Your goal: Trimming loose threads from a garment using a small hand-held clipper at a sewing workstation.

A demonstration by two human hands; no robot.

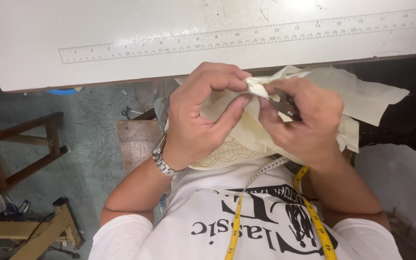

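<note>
Cream-coloured thin woven cloth point(362, 94) is bunched between both hands, just below the near edge of the white flat work table point(121, 29). The left hand point(203, 115) is closed in a pinch: its thumb and forefinger press together on a small folded edge of the cloth, with the other fingers curled above it. The right hand point(304, 120) sits just beside the left, its fingertips almost touching the left thumb, and it is closed around a small dark metal cutting tool point(285, 107), of which only a short part shows between the fingers; whether its blades are on the cloth I cannot tell. The loose rest of the cloth spreads out beyond the right hand and hangs down under both hands, where a patch with stitched wavy lines shows below the left palm.

A silver metal link wristwatch point(162, 161) circles the left wrist. A yellow and white flexible tape measure point(237, 216) hangs beneath the hands, draped down over the person's white printed T-shirt point(193, 212). A printed ruler scale point(246, 36) runs along the table surface above both hands. A brown wooden seat point(136, 139) lies just behind the left wrist, and a dark wooden frame point(20, 144) stands well apart from the left hand on the grey floor.
</note>
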